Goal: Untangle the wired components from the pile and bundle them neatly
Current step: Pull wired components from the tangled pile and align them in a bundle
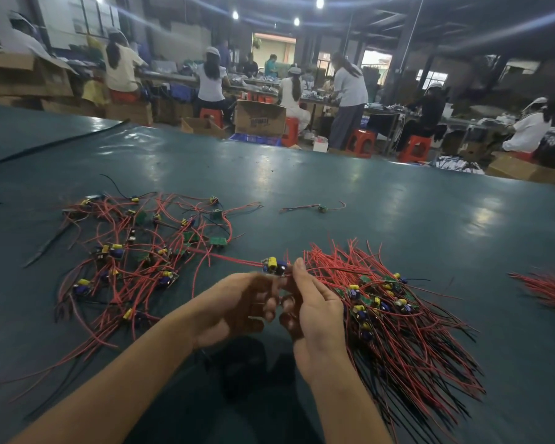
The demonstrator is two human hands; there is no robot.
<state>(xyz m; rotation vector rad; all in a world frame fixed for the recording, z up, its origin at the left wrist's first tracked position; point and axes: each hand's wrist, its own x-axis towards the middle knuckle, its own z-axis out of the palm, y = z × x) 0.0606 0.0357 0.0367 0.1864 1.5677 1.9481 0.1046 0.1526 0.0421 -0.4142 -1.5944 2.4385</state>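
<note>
On the table (pixel 382 193), the left hand (pixel 237 302) and right hand (pixel 314 312) each grip one wired component (pixel 274 265) at near centre, between one tangled pile (pixel 135 251) on the left and one bundle (pixel 398 315) on the right, with one stray piece (pixel 321 207) lying farther off.

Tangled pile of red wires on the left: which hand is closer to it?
Left. The left hand sits just right of the tangled pile; the right hand is farther right, beside the sorted bundle. Both hold one component.

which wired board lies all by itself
The lone board behind the right bundle; the others lie in that bundle, the left pile or are held.
</note>
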